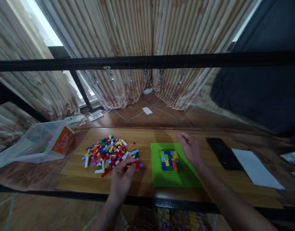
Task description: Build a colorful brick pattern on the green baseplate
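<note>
Green plastic baseplate, square and studded, lies flat on the wood-grain tabletop in my head view. On it, left of centre, sits a low blocky build of small plastic bricks: blue, yellow, light blue, orange, bits of green, edges in shadow. Left of the baseplate, a loose heap of mixed-colour plastic bricks.

Left hand is at the heap's near right edge, thumb and fingertips drawn together beside a red brick; I can't tell whether it grips anything. Right hand is loosely curled over the baseplate's right side, its grip unreadable to me.

Right hand and forearm cover the baseplate's far right corner and right edge. Both forearms run off the bottom. Heap bricks blur together; contents of the clear plastic box I can't make out.
</note>
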Motion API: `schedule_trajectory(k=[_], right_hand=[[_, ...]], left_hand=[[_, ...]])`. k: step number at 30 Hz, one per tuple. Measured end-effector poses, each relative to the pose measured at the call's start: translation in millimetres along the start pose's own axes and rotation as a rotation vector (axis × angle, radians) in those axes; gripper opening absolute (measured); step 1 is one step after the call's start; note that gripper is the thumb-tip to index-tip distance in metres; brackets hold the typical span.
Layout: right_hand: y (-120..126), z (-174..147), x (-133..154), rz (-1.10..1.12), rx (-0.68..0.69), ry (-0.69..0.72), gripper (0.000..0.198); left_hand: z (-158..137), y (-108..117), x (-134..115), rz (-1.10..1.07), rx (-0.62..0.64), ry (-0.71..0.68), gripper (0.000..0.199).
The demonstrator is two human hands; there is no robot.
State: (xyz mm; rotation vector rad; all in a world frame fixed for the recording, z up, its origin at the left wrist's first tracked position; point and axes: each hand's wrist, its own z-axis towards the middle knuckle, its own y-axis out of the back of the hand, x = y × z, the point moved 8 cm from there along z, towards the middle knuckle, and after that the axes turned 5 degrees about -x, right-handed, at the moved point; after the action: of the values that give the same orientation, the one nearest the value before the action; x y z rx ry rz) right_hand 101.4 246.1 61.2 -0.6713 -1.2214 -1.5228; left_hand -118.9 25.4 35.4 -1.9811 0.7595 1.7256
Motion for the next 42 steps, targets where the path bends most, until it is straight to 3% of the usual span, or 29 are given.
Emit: schedule_trajectory(k=[3,5,7,10,24,32,35,39,42], right_hand=[[-4.0,-58.4,18.5,0.055,0.260,0.000,0.028],[-5.7,-95.5,25.0,0.037,0.356,0.021,0.027],[-3.0,-117.9,21.6,-0.006,0.356,-0.006,0.026],[3.3,-125.4,10.5,-0.045,0.310,-0.051,0.020],[7.8,-111.0,0.3,-0.069,0.274,0.020,0.026],[6.7,-107.0,9.8,-0.071,0.391,0.033,0.018],[13.0,-98.3,6.4,-0.126,0.363,0.087,0.016],[21.9,-75.4,-7.4,-0.231,0.218,0.159,0.016],[13.6,-62.0,-17.3,-0.275,0.210,0.188,0.017]], left_hand=[[-26.0,-54.1,31.6,-0.213,0.119,0.207,0.020],[-39.4,-81.4,48.2,-0.316,0.147,0.302,0.020],[-48.8,-101.0,59.0,-0.352,0.164,0.350,0.020],[-55.9,-118.0,64.2,-0.366,0.181,0.360,0.020],[-46.6,-132.7,50.8,-0.329,0.212,0.251,0.017],[-38.4,-135.6,50.0,-0.240,0.312,0.184,0.022],[-34.9,-132.4,48.8,-0.139,0.329,0.082,0.022],[-25.0,-115.3,30.5,0.214,0.215,-0.309,0.021],[-23.0,-115.4,22.1,0.435,0.214,-0.553,0.028]])
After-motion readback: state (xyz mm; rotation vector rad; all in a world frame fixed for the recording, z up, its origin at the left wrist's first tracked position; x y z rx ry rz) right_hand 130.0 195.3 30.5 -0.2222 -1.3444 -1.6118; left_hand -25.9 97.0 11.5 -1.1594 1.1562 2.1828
